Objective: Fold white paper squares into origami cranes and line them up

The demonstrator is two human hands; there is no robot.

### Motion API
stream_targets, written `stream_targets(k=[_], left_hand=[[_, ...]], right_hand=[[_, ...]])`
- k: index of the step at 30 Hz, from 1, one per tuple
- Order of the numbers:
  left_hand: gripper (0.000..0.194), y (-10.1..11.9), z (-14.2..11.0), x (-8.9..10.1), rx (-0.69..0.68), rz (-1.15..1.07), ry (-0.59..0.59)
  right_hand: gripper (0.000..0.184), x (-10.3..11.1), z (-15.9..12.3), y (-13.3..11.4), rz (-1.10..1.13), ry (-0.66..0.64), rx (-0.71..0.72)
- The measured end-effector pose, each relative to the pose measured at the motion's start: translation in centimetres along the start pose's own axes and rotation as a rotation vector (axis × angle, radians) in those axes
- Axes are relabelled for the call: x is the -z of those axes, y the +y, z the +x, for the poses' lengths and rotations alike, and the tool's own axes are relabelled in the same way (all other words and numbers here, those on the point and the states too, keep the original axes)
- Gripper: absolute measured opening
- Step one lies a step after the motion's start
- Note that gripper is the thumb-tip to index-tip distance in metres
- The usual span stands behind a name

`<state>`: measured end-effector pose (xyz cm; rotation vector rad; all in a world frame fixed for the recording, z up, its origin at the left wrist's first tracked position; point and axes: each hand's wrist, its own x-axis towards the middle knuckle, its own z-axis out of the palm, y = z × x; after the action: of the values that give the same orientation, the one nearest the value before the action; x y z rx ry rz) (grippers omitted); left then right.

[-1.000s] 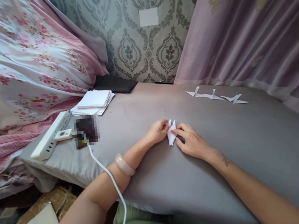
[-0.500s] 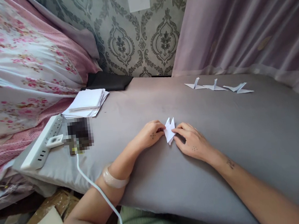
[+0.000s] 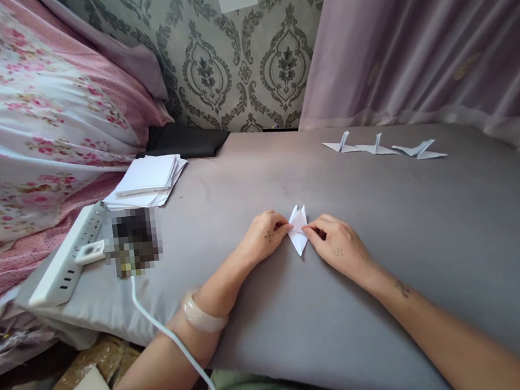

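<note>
A small white folded paper piece (image 3: 299, 233) with two points at its top lies on the grey cushion (image 3: 385, 256) in front of me. My left hand (image 3: 264, 236) pinches its left edge and my right hand (image 3: 339, 249) pinches its right edge, fingertips meeting over the paper. A pale bangle (image 3: 200, 314) sits on my left wrist. Three finished white folded paper birds (image 3: 382, 148) lie in a row at the far right of the cushion.
A stack of white paper squares (image 3: 148, 181) lies at the far left. A white power strip (image 3: 66, 262) with a white cable (image 3: 173, 344) sits near the left edge, beside a blurred dark object (image 3: 131, 241). Floral bedding (image 3: 27, 119) rises on the left, curtain (image 3: 433, 37) on the right.
The view has tilted slightly. Both hands stay on the paper piece, their fingers closing in tighter on its middle; the paper has turned a little more upright.
</note>
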<state>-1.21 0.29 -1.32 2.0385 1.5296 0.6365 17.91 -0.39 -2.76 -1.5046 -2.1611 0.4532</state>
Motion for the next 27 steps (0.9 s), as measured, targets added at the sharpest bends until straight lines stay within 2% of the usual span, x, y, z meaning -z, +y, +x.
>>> stream_targets(k=[12, 17, 20, 24, 27], left_hand=[[0.016, 0.5, 0.4, -0.2, 0.104, 0.008, -0.024], [0.015, 0.0, 0.5, -0.5, 0.086, 0.027, -0.034], [0.011, -0.7, 0.6, -1.0, 0.042, 0.040, 0.017], [0.011, -0.8, 0.4, -1.4, -0.001, 0.065, 0.056], [0.012, -0.3, 0.0, -1.2, -0.067, 0.125, 0.025]], right_hand=[[0.026, -0.3, 0.8, 0.2, 0.007, 0.019, -0.084], [0.021, -0.5, 0.6, 0.2, -0.025, 0.022, -0.096], [0.014, -0.4, 0.2, 0.0, -0.008, 0.026, -0.003], [0.032, 0.2, -0.4, -0.3, -0.137, -0.066, 0.217], [0.037, 0.8, -0.8, -0.5, -0.258, -0.102, 0.298]])
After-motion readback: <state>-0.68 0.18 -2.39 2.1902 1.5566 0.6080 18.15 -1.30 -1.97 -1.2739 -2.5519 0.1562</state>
